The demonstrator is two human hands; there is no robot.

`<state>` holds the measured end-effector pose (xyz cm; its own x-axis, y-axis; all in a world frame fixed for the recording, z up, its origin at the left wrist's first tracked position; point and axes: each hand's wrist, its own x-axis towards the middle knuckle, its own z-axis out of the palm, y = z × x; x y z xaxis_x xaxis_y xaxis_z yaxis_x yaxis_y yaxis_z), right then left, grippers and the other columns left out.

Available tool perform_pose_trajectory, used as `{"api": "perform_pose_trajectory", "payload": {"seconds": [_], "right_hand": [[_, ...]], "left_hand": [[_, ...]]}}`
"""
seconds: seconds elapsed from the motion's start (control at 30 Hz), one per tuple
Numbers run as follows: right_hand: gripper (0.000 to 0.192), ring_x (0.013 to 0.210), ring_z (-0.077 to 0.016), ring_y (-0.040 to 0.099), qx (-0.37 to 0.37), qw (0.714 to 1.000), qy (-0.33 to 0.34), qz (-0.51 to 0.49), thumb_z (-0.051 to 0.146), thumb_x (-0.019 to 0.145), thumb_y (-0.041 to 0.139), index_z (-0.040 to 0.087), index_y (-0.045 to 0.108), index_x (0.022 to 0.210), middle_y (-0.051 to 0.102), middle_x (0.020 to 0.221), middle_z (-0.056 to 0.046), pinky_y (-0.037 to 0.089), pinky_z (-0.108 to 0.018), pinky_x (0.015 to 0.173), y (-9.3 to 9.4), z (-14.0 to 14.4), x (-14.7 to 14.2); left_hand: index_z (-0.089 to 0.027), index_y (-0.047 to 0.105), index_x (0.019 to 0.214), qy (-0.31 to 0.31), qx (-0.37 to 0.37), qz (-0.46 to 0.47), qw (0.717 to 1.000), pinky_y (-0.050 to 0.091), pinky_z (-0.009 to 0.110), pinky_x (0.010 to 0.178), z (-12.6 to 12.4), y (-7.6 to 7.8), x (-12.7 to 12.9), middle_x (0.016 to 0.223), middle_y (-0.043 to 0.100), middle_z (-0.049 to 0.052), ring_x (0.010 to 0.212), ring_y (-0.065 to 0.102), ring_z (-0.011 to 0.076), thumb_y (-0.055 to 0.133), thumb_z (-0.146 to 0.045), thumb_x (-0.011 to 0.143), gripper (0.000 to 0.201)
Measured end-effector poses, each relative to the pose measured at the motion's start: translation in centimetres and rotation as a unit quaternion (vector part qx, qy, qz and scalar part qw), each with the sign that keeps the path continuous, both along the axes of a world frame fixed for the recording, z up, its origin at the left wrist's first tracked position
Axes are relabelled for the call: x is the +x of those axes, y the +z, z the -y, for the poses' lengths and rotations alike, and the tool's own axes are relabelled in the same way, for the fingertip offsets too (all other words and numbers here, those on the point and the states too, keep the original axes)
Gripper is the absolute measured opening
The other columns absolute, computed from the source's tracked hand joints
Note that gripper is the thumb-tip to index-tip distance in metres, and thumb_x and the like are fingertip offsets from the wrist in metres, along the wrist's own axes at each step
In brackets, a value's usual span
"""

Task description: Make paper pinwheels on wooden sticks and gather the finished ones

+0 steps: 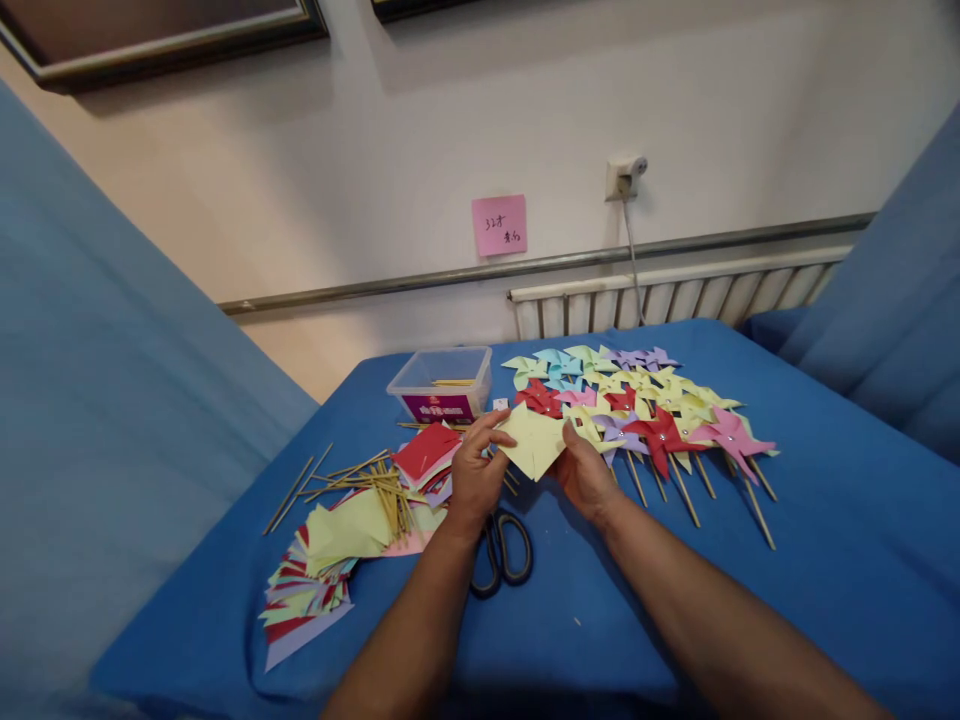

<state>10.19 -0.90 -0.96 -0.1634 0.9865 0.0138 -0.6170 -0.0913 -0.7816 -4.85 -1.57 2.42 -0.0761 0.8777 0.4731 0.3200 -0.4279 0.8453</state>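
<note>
A pale yellow paper square [534, 440] with slits toward its middle is held up between my two hands, one corner pointing down. My left hand [480, 468] grips its left side, fingers on the front. My right hand [587, 474] pinches the right side, thumb in front and the other fingers hidden behind the paper. Below the paper, black-handled scissors [516, 548] lie on the blue cloth, their blades hidden by my left hand. Beyond my right hand spread several finished paper pinwheels [663, 438] on sticks, in yellow, red, pink, purple and blue.
At left lie a fan of coloured paper sheets [309, 590], loose thin sticks [386, 490] and a stack of red squares [426, 450]. A clear plastic box [442, 372] stands behind them. Blue curtains [97, 400] hang at both sides; a radiator [675, 300] is behind the table.
</note>
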Motion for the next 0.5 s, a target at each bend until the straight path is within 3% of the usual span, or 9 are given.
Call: {"api": "perform_pose_trajectory", "payload": {"seconds": [0.1,0.2,0.27,0.33,0.43,0.5], "right_hand": [[0.049,0.085,-0.0255,0.069,-0.021,0.999,-0.033,-0.014,0.051,0.067,0.078,0.017,0.069,0.102,0.075,0.095,-0.009,0.054,-0.035,0.074,-0.3,-0.4,0.0],[0.047,0.081,-0.0249,0.070,-0.040,0.997,-0.062,-0.022,0.042,0.064,0.082,0.016,0.070,0.101,0.076,0.092,-0.008,0.056,-0.037,0.077,-0.6,-0.5,-0.2],[0.046,0.080,-0.0252,0.071,-0.051,0.995,-0.082,-0.027,0.041,0.064,0.082,0.016,0.070,0.100,0.076,0.092,-0.008,0.057,-0.038,0.077,-0.6,-0.5,-0.2],[0.045,0.080,-0.0254,0.071,-0.058,0.993,-0.104,-0.027,0.041,0.064,0.082,0.016,0.070,0.099,0.076,0.093,-0.008,0.057,-0.039,0.077,-0.6,-0.5,-0.3],[0.043,0.079,-0.0248,0.071,-0.061,0.990,-0.124,-0.025,0.039,0.064,0.082,0.017,0.070,0.099,0.076,0.092,-0.007,0.058,-0.039,0.076,-0.6,-0.5,-0.3],[0.042,0.077,-0.0243,0.071,-0.061,0.990,-0.126,-0.023,0.039,0.065,0.082,0.017,0.070,0.098,0.076,0.091,-0.007,0.058,-0.038,0.074,-0.6,-0.4,-0.4]], "left_hand": [[-0.022,0.069,0.073,-0.016,0.002,-0.013,1.000,0.036,0.046,0.107,0.0,-1.0,0.0,0.119,0.067,0.008,0.120,0.056,0.0254,0.064,-0.019,0.075,0.006],[-0.022,0.067,0.103,-0.014,-0.051,0.122,0.991,0.044,0.042,0.100,-0.3,-1.7,0.2,0.125,0.064,0.010,0.117,0.059,0.0246,0.069,-0.022,0.072,0.031],[-0.020,0.062,0.114,-0.015,-0.103,0.234,0.967,0.048,0.039,0.094,-0.5,-1.9,0.3,0.125,0.064,0.012,0.114,0.061,0.0248,0.071,-0.027,0.072,0.043],[-0.018,0.063,0.111,-0.041,-0.159,0.309,0.937,0.050,0.038,0.089,-0.5,-1.9,0.5,0.120,0.067,0.013,0.108,0.064,0.0257,0.069,-0.038,0.076,0.041],[-0.014,0.067,0.108,-0.116,-0.236,0.353,0.898,0.052,0.040,0.082,-0.2,-1.8,0.9,0.106,0.071,0.015,0.098,0.068,0.0280,0.056,-0.057,0.082,0.051],[-0.014,0.068,0.109,-0.144,-0.258,0.351,0.889,0.053,0.040,0.081,0.2,-1.8,1.2,0.100,0.073,0.015,0.095,0.068,0.0288,0.058,-0.060,0.080,0.055]]}}
